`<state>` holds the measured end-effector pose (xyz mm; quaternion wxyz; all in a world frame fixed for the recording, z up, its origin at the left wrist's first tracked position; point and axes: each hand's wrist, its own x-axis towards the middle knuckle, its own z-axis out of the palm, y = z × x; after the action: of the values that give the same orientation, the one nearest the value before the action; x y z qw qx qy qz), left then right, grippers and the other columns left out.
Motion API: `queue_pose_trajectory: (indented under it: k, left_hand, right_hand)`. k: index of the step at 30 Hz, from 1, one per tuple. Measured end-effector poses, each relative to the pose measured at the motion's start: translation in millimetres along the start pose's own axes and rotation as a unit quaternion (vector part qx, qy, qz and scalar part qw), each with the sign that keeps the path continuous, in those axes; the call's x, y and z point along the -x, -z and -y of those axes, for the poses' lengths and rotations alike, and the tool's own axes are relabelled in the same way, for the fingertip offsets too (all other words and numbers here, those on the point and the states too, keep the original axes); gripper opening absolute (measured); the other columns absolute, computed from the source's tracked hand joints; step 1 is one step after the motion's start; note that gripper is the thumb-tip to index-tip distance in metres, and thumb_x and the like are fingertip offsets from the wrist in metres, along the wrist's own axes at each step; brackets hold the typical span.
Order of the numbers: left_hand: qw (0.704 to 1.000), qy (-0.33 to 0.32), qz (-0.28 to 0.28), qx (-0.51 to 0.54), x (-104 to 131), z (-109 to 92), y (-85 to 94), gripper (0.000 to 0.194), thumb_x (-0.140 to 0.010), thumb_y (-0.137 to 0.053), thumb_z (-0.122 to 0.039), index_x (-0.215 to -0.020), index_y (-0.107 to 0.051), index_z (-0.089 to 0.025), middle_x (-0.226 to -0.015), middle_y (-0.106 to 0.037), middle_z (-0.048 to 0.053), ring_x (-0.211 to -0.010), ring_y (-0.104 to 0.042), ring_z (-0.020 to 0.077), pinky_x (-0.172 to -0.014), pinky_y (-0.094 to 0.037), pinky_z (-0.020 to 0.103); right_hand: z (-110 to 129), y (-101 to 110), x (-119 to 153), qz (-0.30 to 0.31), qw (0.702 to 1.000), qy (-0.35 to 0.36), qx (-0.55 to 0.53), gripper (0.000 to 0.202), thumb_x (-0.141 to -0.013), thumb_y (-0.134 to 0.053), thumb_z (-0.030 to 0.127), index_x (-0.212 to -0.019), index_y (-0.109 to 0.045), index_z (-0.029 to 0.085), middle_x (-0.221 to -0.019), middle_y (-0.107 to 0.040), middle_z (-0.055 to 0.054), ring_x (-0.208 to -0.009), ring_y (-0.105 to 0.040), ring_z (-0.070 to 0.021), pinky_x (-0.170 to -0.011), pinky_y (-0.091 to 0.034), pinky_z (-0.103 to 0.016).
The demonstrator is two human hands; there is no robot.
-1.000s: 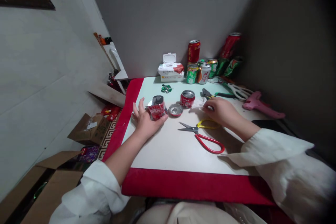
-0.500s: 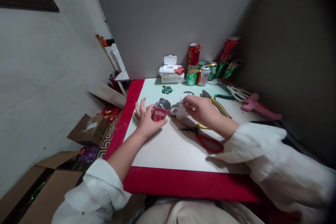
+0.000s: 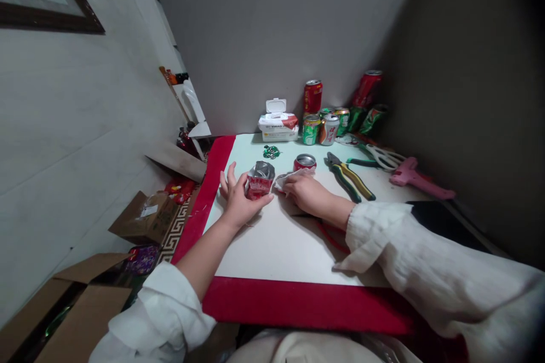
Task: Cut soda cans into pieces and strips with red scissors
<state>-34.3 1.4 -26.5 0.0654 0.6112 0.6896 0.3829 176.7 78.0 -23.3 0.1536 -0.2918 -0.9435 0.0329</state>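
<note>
My left hand point(image 3: 239, 199) is on the left of the white tabletop, thumb and a finger gripping a red cut piece of can point(image 3: 259, 186) with a silvery inner side. Its other fingers are spread. My right hand point(image 3: 310, 193) has its fingers closed on a crumpled white wipe point(image 3: 281, 180), low over the table to the right of that piece. Just behind the wipe stands a red cut-off can part point(image 3: 305, 162), its open silver side up. Beneath my right wrist, scissors with red handles point(image 3: 334, 238) are partly hidden. Small green metal pieces point(image 3: 271, 152) lie farther back.
Pliers with yellow-green handles point(image 3: 349, 180) and a pink glue gun point(image 3: 419, 177) lie at right. A white pack of wipes point(image 3: 279, 126) stands at the back, beside several drink cans point(image 3: 311, 130). A red cloth point(image 3: 306, 300) borders the table; cardboard boxes point(image 3: 142, 221) are on the floor at left.
My right hand has moved left and down with the wipe, uncovering the red can part and pliers. The small round can piece seen earlier is now hidden. My left hand keeps its grip.
</note>
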Motion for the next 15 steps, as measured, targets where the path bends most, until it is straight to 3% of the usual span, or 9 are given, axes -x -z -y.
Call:
queue_pose_trajectory:
  k: [3, 6, 10, 15]
  left_hand:
    - [1.0, 0.025, 0.007, 0.001, 1, -4, -2.4, 0.051, -0.071, -0.078, -0.058, -0.112, -0.071, -0.027, -0.166, -0.02, 0.006, -0.155, 0.001, 0.0491, -0.124, -0.011, 0.067]
    - [0.999, 0.033, 0.021, -0.001, 3, -9, -6.0, 0.053, -0.071, -0.076, -0.061, -0.115, -0.072, -0.031, -0.167, -0.019, 0.004, -0.155, 0.003, 0.0505, -0.121, -0.01, 0.072]
    - [0.998, 0.015, 0.062, -0.023, 9, -18, -13.4, 0.063, -0.069, -0.076, -0.066, -0.122, -0.068, -0.032, -0.171, -0.01, 0.007, -0.155, 0.006, 0.052, -0.117, -0.008, 0.078]
    - [0.993, -0.031, 0.101, -0.059, 12, -23, -21.5, 0.07, -0.068, -0.073, -0.072, -0.124, -0.065, -0.031, -0.172, -0.009, 0.008, -0.155, 0.014, 0.05, -0.116, 0.004, 0.077]
  right_hand:
    - [-1, 5, 1, -0.007, 1.0, 0.001, 0.001, 0.016, -0.081, -0.059, 0.009, -0.079, -0.074, 0.014, -0.087, -0.072, -0.011, -0.08, -0.062, -0.0215, -0.075, -0.04, -0.033]
    - [-3, 14, 6, -0.023, 1.0, -0.002, -0.003, 0.012, -0.079, -0.061, 0.01, -0.077, -0.073, 0.015, -0.086, -0.072, -0.011, -0.081, -0.062, -0.0211, -0.078, -0.041, -0.032]
    - [-6, 25, 22, -0.04, 0.999, -0.007, -0.013, 0.012, -0.084, -0.062, 0.015, -0.083, -0.074, 0.014, -0.088, -0.073, -0.011, -0.081, -0.064, -0.0208, -0.077, -0.043, -0.031]
    - [-10, 26, 43, -0.051, 0.998, -0.013, -0.024, 0.024, -0.083, -0.054, 0.004, -0.089, -0.074, 0.015, -0.091, -0.073, -0.01, -0.084, -0.065, -0.0211, -0.079, -0.044, -0.032]
